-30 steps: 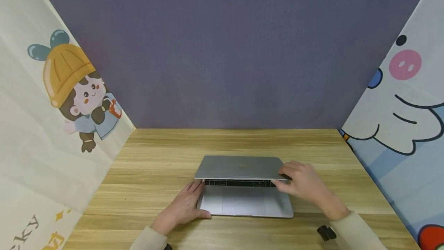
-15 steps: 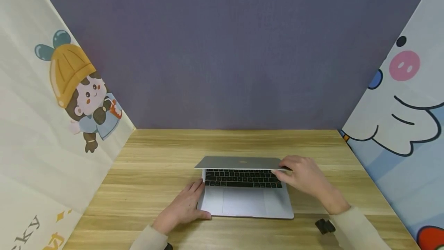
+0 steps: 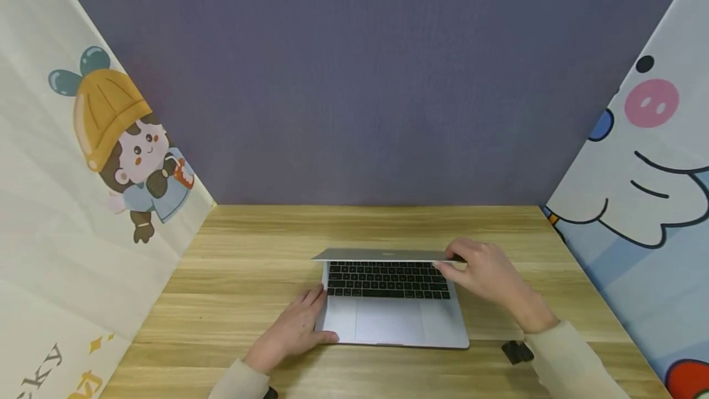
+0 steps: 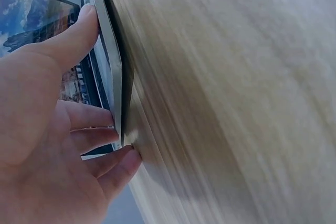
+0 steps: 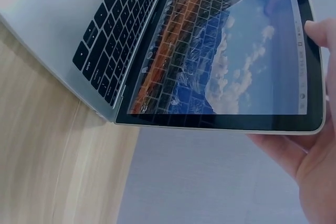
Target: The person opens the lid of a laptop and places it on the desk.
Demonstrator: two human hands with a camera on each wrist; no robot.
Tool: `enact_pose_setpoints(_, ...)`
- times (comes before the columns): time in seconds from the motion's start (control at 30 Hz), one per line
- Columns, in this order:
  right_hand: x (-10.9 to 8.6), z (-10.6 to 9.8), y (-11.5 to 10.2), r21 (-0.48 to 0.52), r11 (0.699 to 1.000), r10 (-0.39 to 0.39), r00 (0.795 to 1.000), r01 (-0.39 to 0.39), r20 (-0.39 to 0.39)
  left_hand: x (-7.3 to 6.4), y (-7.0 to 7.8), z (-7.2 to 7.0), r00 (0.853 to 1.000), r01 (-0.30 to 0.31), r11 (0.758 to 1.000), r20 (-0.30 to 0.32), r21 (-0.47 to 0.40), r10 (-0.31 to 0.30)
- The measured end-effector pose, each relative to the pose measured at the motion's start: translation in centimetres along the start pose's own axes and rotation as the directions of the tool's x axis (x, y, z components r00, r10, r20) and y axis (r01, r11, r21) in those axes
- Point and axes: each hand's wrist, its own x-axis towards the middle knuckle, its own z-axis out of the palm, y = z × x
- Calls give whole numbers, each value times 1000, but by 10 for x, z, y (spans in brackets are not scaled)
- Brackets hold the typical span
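Purple-grey backdrop (image 3: 354,79) was stretched behind the wooden table (image 3: 249,254). Near the table's middle a silver laptop (image 3: 445,325) was placed, its lid (image 3: 382,255) partly raised. On the lit screen (image 5: 257,66), clouds and blue sky were displayed, and the black keyboard (image 3: 389,280) was mirrored there. The lid's right corner was clamped by the right hand (image 3: 484,273), its thumb pressed to the screen's border, its fingers placed behind. By the left hand (image 3: 293,328), fingers outstretched, the laptop's left edge was touched, the thumb being spread apart at its front.
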Motion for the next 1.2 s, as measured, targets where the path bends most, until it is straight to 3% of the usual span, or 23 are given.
enact_pose_setpoints(0.33,9,-4,-1,-20,994,104,994,-103,41,1,0,2,1000,1,1000,-2,4,-1)
enact_pose_setpoints(0.7,19,1,3,-90,995,25,992,-36,-122,2,0,2,1000,-8,1000,-5,18,8)
enact_pose_setpoints(1.0,32,12,-3,-161,986,-89,943,39,-319,0,1,0,1000,-13,1000,-13,27,13)
enact_pose_setpoints(1.2,40,16,-14,-182,982,-110,930,48,-350,0,1,1,1000,-10,1000,-13,29,11)
